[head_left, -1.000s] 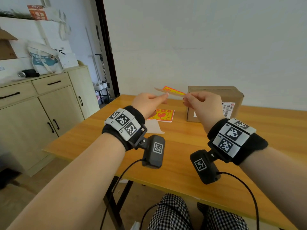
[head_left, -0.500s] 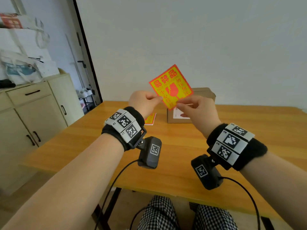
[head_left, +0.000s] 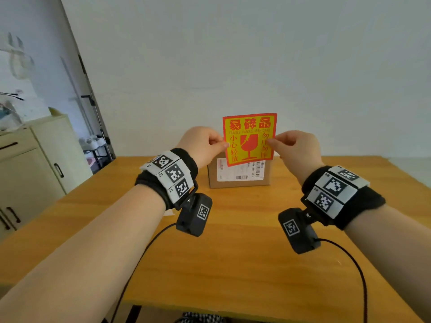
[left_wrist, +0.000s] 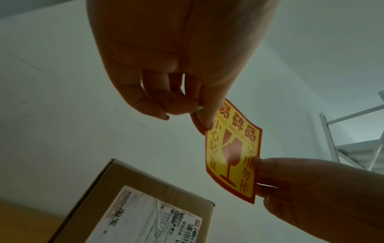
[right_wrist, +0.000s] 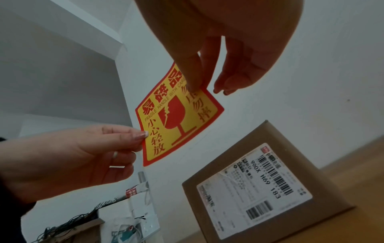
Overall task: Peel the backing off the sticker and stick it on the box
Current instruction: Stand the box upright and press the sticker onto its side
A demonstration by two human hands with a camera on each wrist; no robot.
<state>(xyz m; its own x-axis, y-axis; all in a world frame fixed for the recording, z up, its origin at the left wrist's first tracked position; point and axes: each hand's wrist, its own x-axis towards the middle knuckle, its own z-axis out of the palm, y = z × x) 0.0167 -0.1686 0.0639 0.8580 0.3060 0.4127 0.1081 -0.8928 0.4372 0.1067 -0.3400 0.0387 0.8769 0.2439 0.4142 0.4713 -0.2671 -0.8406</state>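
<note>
The left hand point(head_left: 202, 142) is pinching the left edge of the sticker point(head_left: 250, 139) between thumb and forefinger, and the right hand point(head_left: 294, 148) is pinching its right edge the same way; the other fingers point(left_wrist: 153, 105) of each hand are curling loosely and touching nothing. The sticker is hanging upright in the air between the hands, its printed face toward the person, red-bordered yellow with a broken-glass symbol. It is hovering above and in front of the box point(head_left: 240, 176), not touching it. The box is sitting on the desk point(head_left: 233, 264), its white shipping label point(right_wrist: 255, 189) facing the person. From the pictures one cannot tell whether the backing is on the sticker. A cabinet point(head_left: 35, 164) is standing at the left, beside the desk.
</note>
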